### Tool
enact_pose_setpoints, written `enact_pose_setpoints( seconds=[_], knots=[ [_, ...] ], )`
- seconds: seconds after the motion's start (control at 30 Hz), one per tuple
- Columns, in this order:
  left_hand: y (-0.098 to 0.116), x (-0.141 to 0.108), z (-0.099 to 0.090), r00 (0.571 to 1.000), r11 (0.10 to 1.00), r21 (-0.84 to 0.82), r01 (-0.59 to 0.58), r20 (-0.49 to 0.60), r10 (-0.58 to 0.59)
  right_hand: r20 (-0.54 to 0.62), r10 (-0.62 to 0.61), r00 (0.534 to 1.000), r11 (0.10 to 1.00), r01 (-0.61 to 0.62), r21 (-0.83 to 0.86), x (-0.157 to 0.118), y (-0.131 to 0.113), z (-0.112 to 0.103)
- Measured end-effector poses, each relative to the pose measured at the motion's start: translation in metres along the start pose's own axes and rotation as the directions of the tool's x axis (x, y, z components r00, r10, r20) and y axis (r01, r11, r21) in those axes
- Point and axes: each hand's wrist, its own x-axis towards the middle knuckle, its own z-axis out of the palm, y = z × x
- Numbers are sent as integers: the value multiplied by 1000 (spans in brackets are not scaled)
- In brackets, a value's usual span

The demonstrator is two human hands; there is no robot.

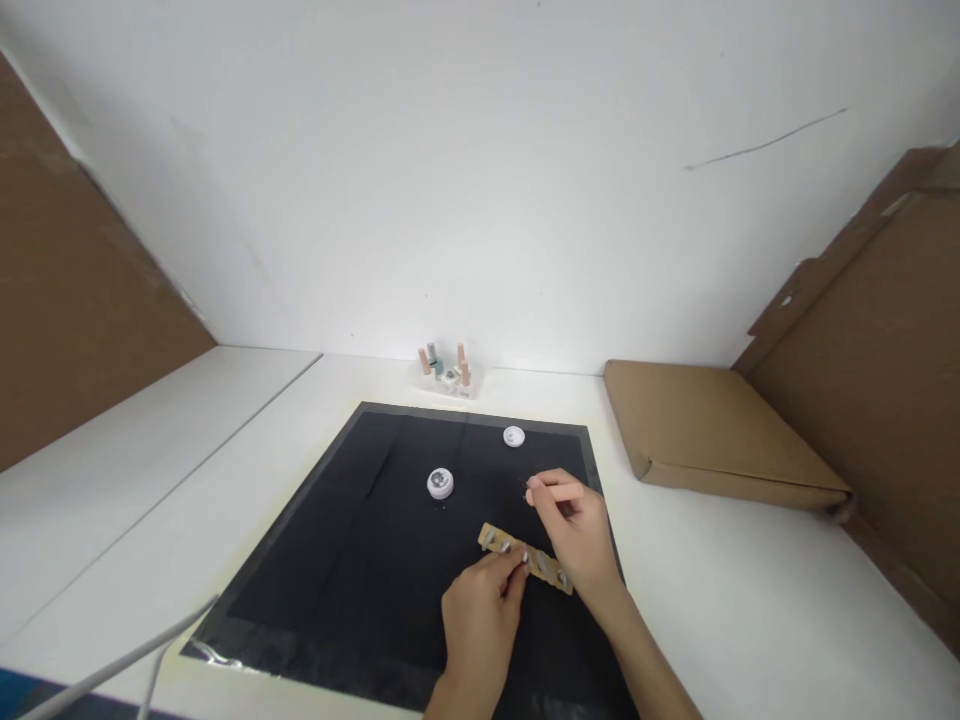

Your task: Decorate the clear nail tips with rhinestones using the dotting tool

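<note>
My right hand (pixel 583 540) is closed in a pinch around a peach-coloured nail polish brush cap (pixel 564 492), held above the black mat. Any bristles at its end are too small to make out. Below it lies a tan strip (pixel 491 537) carrying several small silvery-grey nail tips (pixel 543 562). My left hand (pixel 481 608) reaches the strip's middle, thumb and forefinger pinched on one of the nail tips. A small round white jar (pixel 440 484) with grey contents stands farther back to the left. Its apparent lid (pixel 514 436), a shallow white disc, rests near the mat's far edge.
The black mat (pixel 322 560) covers the middle of the white table (pixel 135 480). Small bottles with peach and grey caps stand in a clear tray (pixel 469 392) by the wall. A flat cardboard box (pixel 705 425) lies at right. Cables (pixel 142 655) cross the left front corner.
</note>
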Motion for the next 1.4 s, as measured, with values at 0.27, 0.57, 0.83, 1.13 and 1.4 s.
enact_pose_setpoints(
  seconds=[0.27,0.57,0.83,1.13,1.4],
  knots=[
    [-2,-1,1,1000,1000,-28,-11,-14,11,0,26,1000,1000,-26,-2,0,0,0],
    [-5,-2,1,997,997,-56,-54,-57,51,-10,58,998,998,-58,5,0,3,-1],
    [-8,-9,2,977,969,-178,-169,-161,141,-44,16,999,999,-18,-36,1,-6,-7],
    [-24,-17,-15,916,841,-399,-367,-312,251,179,-138,974,953,180,-245,-65,-15,-38],
    [-21,20,-77,919,766,-508,-393,-249,307,579,-203,790,782,487,-390,-92,-5,-27]
  ],
)
